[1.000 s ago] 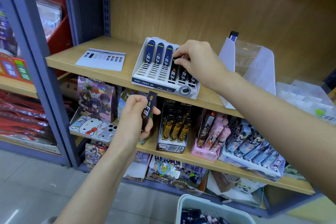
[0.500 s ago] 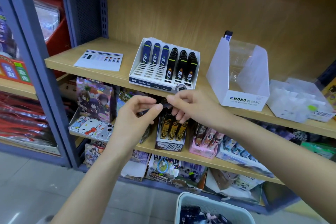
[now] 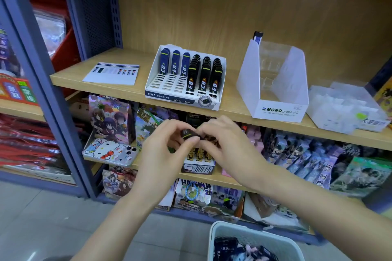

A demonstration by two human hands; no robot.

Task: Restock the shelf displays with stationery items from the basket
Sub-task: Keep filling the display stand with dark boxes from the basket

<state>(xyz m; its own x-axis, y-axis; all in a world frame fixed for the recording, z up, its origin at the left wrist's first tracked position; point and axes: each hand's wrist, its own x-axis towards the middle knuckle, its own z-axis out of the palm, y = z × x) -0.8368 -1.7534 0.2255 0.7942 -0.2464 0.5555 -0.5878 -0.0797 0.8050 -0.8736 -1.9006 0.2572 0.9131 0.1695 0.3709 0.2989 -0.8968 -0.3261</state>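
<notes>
Lead case (image 3: 187, 133) pinched between left hand (image 3: 167, 151) and right hand (image 3: 223, 144).

- A printed leaflet (image 3: 111, 73) lies flat on the left part of the upper shelf (image 3: 67, 77); I can make out a row of small product pictures on it.
- Below, on the middle shelf (image 3: 214, 178), a glittery anime-art bag (image 3: 108, 121) stands upright, with a Hello Kitty phone case (image 3: 110, 151) just in front of it.
- Further right on that shelf I see rows of illustrated card packs (image 3: 307, 154), tilted back.
- A blue perforated upright (image 3: 114, 6) frames the bay's left edge.
- Beyond it, red packets (image 3: 25, 144) are stacked on the neighbouring rack; I can't read them.
- Grey floor tiles (image 3: 42, 218) run beneath.
</notes>
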